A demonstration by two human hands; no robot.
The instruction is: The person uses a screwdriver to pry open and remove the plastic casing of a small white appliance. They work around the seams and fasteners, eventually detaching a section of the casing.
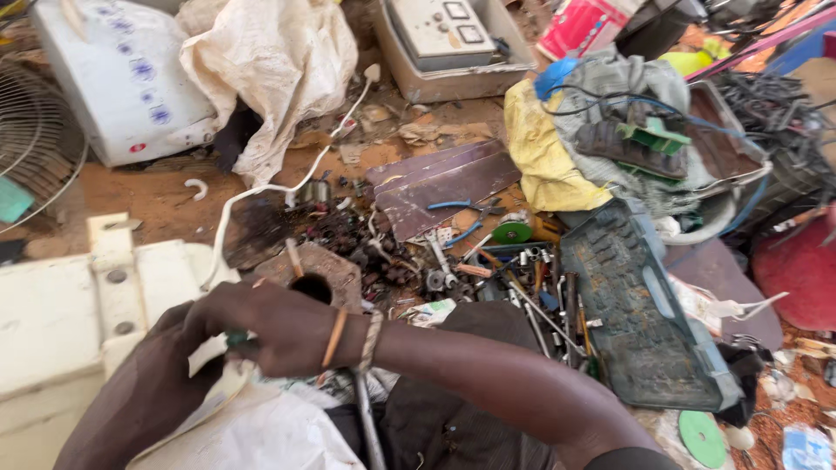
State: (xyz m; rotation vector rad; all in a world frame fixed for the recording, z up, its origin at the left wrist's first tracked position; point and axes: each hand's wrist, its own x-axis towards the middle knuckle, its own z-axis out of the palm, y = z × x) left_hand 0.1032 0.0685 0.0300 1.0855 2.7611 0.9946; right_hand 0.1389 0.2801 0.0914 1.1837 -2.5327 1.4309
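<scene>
My right hand (277, 329) reaches across from the lower right, with cord bracelets on the wrist. Its fingers are closed around a small green-handled tool (235, 338). My left hand (152, 387) comes up from the bottom left and meets the right hand at that tool; its fingers are hidden behind the right hand. Both hands hover over the edge of a white appliance casing (52, 331). Just beyond the knuckles stands a rusty metal block with a round hole (324, 265). A thin metal rod (367, 422) runs down below my right wrist.
A white cable (261, 188) snakes over the sandy ground. Loose sockets and small tools (514, 274) lie beside a grey-green tool tray (636, 313). Blue-handled pliers (461, 218), brown boards (444, 178), a fan grille (35, 139) and a white sack (270, 61) lie farther off.
</scene>
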